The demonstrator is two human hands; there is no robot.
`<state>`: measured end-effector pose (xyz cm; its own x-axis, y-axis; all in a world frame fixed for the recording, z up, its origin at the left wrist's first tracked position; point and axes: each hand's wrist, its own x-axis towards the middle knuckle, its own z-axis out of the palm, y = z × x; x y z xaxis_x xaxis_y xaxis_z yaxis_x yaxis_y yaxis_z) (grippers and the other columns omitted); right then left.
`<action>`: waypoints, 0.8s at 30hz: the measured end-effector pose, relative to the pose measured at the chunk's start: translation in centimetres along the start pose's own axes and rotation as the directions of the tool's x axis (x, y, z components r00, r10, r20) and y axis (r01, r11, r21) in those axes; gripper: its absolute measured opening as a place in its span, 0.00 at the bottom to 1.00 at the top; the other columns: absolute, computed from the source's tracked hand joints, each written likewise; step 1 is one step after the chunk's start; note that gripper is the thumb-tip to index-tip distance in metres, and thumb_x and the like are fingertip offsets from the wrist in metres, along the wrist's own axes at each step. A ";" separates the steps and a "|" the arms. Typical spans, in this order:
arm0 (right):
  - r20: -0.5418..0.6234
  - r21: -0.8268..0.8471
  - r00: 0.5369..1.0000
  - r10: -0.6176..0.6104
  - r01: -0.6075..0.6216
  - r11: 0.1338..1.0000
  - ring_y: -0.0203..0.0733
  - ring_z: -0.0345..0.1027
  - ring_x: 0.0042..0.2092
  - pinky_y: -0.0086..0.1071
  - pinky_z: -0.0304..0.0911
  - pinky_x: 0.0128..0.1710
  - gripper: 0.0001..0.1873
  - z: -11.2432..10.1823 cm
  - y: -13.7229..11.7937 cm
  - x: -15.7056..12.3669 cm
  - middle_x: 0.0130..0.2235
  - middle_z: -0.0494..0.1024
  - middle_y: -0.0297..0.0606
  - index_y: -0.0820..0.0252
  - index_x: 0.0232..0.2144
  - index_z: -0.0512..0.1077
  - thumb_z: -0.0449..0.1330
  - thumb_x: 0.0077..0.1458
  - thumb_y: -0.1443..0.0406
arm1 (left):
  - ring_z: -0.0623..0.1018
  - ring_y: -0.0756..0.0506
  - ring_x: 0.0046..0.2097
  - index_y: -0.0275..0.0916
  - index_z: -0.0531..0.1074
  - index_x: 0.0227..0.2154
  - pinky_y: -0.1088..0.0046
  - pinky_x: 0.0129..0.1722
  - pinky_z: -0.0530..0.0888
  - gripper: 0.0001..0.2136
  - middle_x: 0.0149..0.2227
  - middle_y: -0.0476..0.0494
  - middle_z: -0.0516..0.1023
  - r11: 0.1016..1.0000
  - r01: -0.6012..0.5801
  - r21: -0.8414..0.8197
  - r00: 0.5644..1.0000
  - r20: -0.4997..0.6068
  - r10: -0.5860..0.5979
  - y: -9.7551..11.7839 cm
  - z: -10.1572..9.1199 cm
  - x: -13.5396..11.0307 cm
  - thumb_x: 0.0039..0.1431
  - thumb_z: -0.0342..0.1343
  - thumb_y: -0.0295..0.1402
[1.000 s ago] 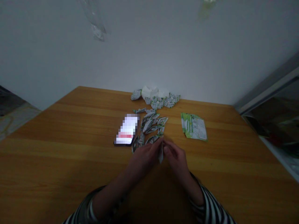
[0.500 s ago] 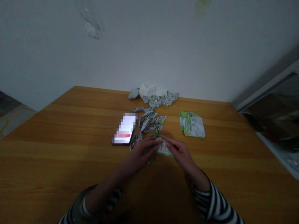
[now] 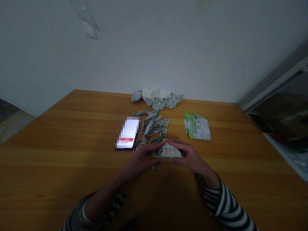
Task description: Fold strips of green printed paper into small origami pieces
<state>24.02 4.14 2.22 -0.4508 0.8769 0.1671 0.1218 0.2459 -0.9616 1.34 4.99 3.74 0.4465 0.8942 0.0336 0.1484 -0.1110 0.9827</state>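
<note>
1. The left hand and right hand meet at the middle of the table. Each pinches one end of a small printed paper, fingers closed on its edges, apparently to hold it flat.
2. The paper sits between the hands, just over the wood.
3. Folded pieces lie close at 12 o'clock, within easy reach.
4. A lit phone lies face up at 10 o'clock, likely for viewing.
5. Flat sheets are stacked at 2 o'clock, and a crumpled heap lies farther off at 12.

Single head-worn view, forward and down, close above left hand, right hand, table.
</note>
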 end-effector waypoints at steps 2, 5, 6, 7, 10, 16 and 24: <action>-0.011 -0.026 1.000 -0.018 0.017 1.000 0.46 0.70 0.52 0.43 0.64 0.54 0.30 -0.2 -0.1 0.0 0.53 0.76 0.41 0.51 0.57 0.67 0.67 0.51 0.60 | 0.78 0.39 0.50 0.42 0.74 0.51 0.56 0.55 0.71 0.25 0.51 0.43 0.78 1.000 0.014 -0.003 1.000 -0.006 -0.014 0.3 0.0 0.0 0.47 0.66 0.32; -0.056 -0.038 0.998 -0.039 0.037 0.999 0.46 0.73 0.49 0.43 0.67 0.51 0.23 -0.2 0.0 0.1 0.50 0.78 0.40 0.51 0.52 0.72 0.66 0.52 0.61 | 0.78 0.38 0.51 0.43 0.75 0.49 0.55 0.55 0.70 0.22 0.51 0.44 0.78 1.000 0.024 -0.016 0.999 -0.044 -0.025 0.7 0.0 -0.1 0.48 0.64 0.31; -0.075 -0.039 0.996 -0.041 0.038 0.999 0.46 0.73 0.49 0.42 0.67 0.51 0.22 -0.2 0.0 0.1 0.49 0.79 0.40 0.51 0.51 0.74 0.66 0.52 0.61 | 0.78 0.38 0.51 0.43 0.75 0.49 0.54 0.56 0.70 0.21 0.51 0.43 0.78 1.000 0.022 -0.021 0.998 -0.055 -0.024 0.8 0.1 0.0 0.49 0.64 0.31; -0.090 -0.041 0.995 -0.044 0.040 0.998 0.46 0.74 0.49 0.42 0.68 0.50 0.21 -0.1 0.1 0.1 0.49 0.79 0.40 0.51 0.50 0.74 0.66 0.52 0.61 | 0.78 0.38 0.51 0.43 0.75 0.49 0.54 0.56 0.70 0.21 0.51 0.43 0.78 1.000 0.017 -0.026 0.998 -0.062 -0.019 0.8 0.1 0.0 0.49 0.64 0.31; -0.113 -0.054 0.992 -0.057 0.051 0.997 0.47 0.74 0.50 0.43 0.68 0.50 0.21 0.2 0.2 0.1 0.50 0.79 0.41 0.51 0.49 0.75 0.66 0.52 0.61 | 0.78 0.39 0.51 0.43 0.75 0.49 0.56 0.54 0.72 0.21 0.50 0.42 0.78 0.999 0.014 -0.030 0.998 -0.061 -0.015 0.7 0.2 0.0 0.50 0.63 0.31; -0.130 -0.055 0.990 -0.057 0.050 0.997 0.47 0.74 0.49 0.44 0.68 0.51 0.21 0.2 0.0 0.1 0.49 0.79 0.41 0.50 0.49 0.74 0.66 0.52 0.62 | 0.77 0.39 0.52 0.42 0.74 0.50 0.57 0.56 0.70 0.20 0.51 0.42 0.77 0.997 0.046 -0.058 0.998 -0.046 -0.049 0.3 0.1 0.1 0.52 0.63 0.32; -0.139 -0.045 0.988 -0.063 0.057 0.997 0.46 0.73 0.49 0.41 0.68 0.50 0.28 1.1 0.6 0.1 0.50 0.78 0.42 0.52 0.54 0.71 0.68 0.49 0.63 | 0.80 0.39 0.47 0.42 0.79 0.43 0.59 0.52 0.74 0.14 0.45 0.44 0.81 0.993 0.072 -0.089 0.981 -0.174 -0.087 -0.4 0.2 0.4 0.53 0.62 0.34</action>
<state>23.09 3.95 1.44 -0.3305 0.9086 0.2554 0.1355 0.3135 -0.9399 1.58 5.28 3.33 0.2719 0.9621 -0.0206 0.1016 -0.0074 0.9948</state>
